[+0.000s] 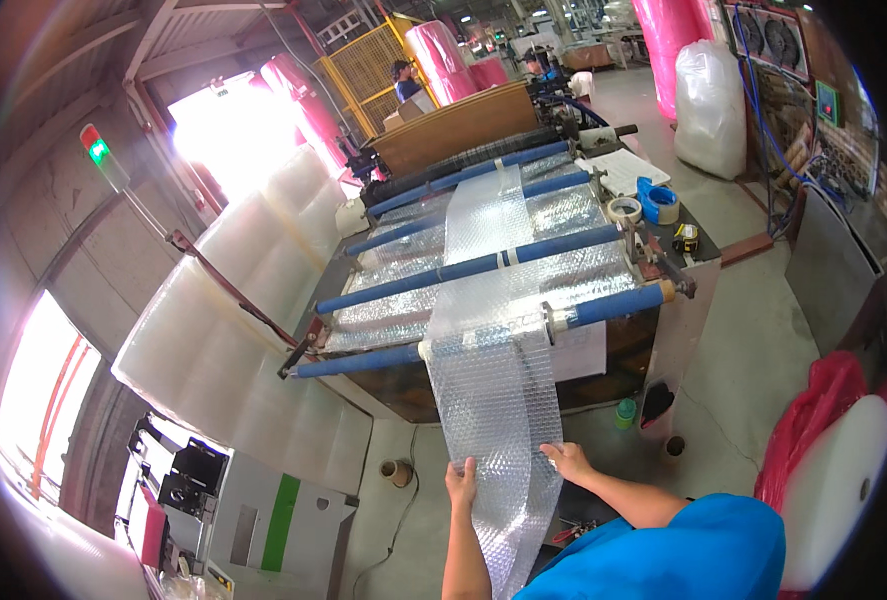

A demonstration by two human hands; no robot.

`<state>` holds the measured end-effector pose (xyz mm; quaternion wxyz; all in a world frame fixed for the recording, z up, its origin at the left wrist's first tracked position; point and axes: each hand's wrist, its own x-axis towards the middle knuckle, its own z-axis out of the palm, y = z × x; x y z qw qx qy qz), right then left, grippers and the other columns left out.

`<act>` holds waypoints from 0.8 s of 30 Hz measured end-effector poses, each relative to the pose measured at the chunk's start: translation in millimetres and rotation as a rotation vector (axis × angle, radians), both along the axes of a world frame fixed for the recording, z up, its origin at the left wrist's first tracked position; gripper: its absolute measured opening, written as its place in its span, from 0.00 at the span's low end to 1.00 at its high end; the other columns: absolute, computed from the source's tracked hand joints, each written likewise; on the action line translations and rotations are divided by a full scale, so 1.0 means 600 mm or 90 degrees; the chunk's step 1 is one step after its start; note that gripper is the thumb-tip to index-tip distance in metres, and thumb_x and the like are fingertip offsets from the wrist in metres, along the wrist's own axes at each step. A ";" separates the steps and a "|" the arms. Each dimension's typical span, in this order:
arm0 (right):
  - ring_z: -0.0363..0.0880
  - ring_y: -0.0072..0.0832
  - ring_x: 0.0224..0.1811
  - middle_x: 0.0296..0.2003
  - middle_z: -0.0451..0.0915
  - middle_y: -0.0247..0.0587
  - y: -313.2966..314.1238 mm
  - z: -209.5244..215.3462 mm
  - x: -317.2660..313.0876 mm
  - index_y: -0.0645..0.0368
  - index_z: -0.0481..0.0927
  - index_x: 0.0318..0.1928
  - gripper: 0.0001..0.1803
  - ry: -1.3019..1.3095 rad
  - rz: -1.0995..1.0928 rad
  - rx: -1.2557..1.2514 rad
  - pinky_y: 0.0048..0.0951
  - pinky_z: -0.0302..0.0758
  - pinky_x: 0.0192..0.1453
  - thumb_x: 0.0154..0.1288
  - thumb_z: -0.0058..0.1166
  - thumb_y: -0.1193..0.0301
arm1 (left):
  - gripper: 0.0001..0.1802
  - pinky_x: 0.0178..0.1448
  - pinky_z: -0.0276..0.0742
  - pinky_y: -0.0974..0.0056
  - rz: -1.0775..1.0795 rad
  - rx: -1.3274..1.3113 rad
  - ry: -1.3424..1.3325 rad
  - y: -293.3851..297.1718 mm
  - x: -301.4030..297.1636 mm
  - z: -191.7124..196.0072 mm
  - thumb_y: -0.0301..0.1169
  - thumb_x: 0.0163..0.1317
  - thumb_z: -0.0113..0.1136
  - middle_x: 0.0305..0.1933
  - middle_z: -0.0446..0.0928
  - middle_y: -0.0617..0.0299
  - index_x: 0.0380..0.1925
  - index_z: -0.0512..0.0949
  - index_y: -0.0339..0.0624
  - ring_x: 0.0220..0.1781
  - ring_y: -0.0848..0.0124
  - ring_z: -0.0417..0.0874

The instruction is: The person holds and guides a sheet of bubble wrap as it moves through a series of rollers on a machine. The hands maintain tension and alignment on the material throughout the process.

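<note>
A long strip of clear bubble wrap (493, 400) runs over the blue rollers of a machine and hangs down its front toward me. My left hand (461, 482) is closed on the left edge of the strip, thumb uppermost. At the opposite edge, slightly higher, my right hand (568, 463) pinches the film between thumb and fingers. Below both hands the strip continues down past my blue sleeve (683, 545). The front blue roller (613, 307) carries the strip between two collars.
Tape rolls (660, 205) and a yellow-black tape measure (685, 238) lie on the machine's right side. Large bubble-wrap rolls (233, 270) stand left. A cardboard core (395, 473) and a green-capped bottle (625, 411) are on the floor. Another person (403, 82) is far behind.
</note>
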<state>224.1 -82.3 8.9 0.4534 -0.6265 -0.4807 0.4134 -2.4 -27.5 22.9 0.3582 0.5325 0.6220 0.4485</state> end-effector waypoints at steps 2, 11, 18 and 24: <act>0.67 0.20 0.18 0.13 0.70 0.36 -0.003 -0.020 -0.012 0.64 0.73 0.18 0.25 0.017 -0.020 0.029 0.29 0.65 0.24 0.57 0.48 0.52 | 0.19 0.38 0.70 0.66 0.003 0.014 0.001 -0.008 -0.002 0.008 0.40 0.51 0.59 0.30 0.75 0.58 0.34 0.72 0.34 0.32 0.71 0.74; 0.72 0.33 0.18 0.13 0.70 0.49 0.123 0.079 0.062 0.67 0.73 0.20 0.30 -0.074 -0.020 0.101 0.34 0.67 0.28 0.55 0.48 0.48 | 0.22 0.41 0.69 0.65 -0.063 0.014 -0.032 0.126 0.036 0.082 0.43 0.53 0.57 0.34 0.76 0.55 0.35 0.72 0.32 0.35 0.69 0.75; 0.69 0.21 0.17 0.15 0.71 0.36 0.171 0.130 0.043 0.63 0.73 0.25 0.22 0.073 -0.119 0.156 0.24 0.65 0.24 0.56 0.50 0.54 | 0.27 0.28 0.67 0.69 -0.025 0.022 0.106 0.172 0.036 0.180 0.47 0.41 0.66 0.27 0.73 0.60 0.27 0.71 0.33 0.24 0.76 0.70; 0.67 0.17 0.17 0.16 0.71 0.33 0.098 0.098 -0.004 0.62 0.73 0.25 0.19 0.113 -0.148 0.126 0.21 0.65 0.22 0.57 0.51 0.57 | 0.29 0.35 0.71 0.68 -0.076 -0.102 0.076 0.094 0.004 0.139 0.45 0.39 0.68 0.32 0.75 0.55 0.34 0.71 0.33 0.31 0.72 0.74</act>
